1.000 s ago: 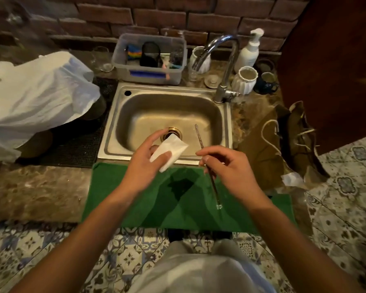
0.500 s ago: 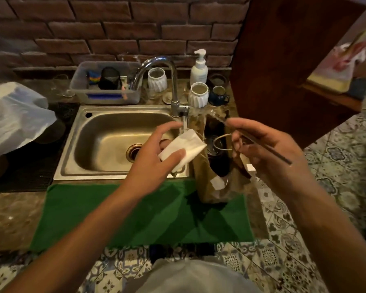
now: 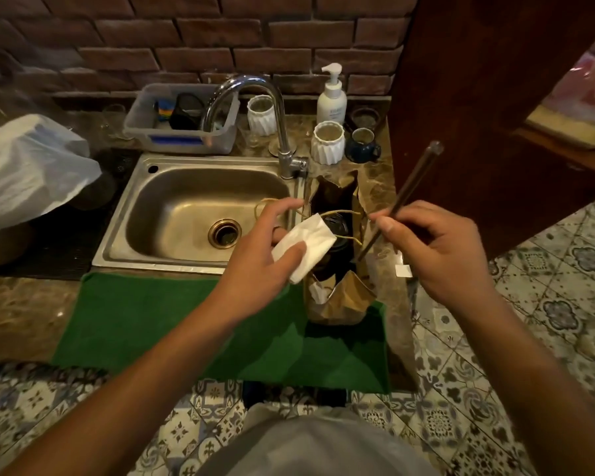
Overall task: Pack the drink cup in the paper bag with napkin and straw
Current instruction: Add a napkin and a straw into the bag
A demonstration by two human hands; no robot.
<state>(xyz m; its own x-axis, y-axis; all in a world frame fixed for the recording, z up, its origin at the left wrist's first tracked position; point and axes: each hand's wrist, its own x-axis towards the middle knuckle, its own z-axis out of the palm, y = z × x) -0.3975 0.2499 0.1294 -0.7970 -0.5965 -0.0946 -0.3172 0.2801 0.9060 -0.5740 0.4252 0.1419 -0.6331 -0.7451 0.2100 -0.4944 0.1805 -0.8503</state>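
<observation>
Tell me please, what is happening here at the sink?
A person is packing a paper bag that stands beside the sink. A drink cup is already inside. The left hand holds a napkin at the bag's mouth; the right hand lowers a straw into it.

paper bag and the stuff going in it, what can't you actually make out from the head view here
- Drink cup: only its dark lid shows inside the paper bag; the bag walls and the napkin hide the body.
- Straw: its lower end dips into the bag's shadow, so where the tip rests is unclear.
- Left hand: whether it grips the bag's string handle is unclear.
- Right hand: fingertips curl out of sight.
</observation>
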